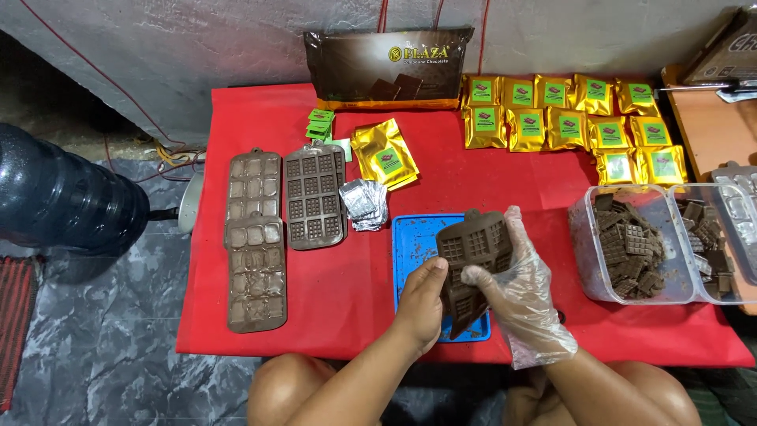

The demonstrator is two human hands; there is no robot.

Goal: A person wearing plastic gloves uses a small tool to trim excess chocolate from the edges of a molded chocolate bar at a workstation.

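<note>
I hold a brown silicone chocolate mould [471,259] upright over a blue tray [412,244] on the red-covered table [505,181]. My bare left hand [421,304] grips the mould's lower left edge. My right hand [520,296], in a clear plastic glove, clasps its right side with a finger pressed on the back. Chocolate crumbs lie scattered on the tray.
Three more brown moulds [256,237] lie at the left, beside a pile of silver foil wrappers [364,203]. Gold pouches with green labels [568,118] line the back right. Clear tubs of chocolate squares [631,244] stand at right. A large dark chocolate bag [386,67] leans on the wall. A dark water jug [63,197] sits on the floor at left.
</note>
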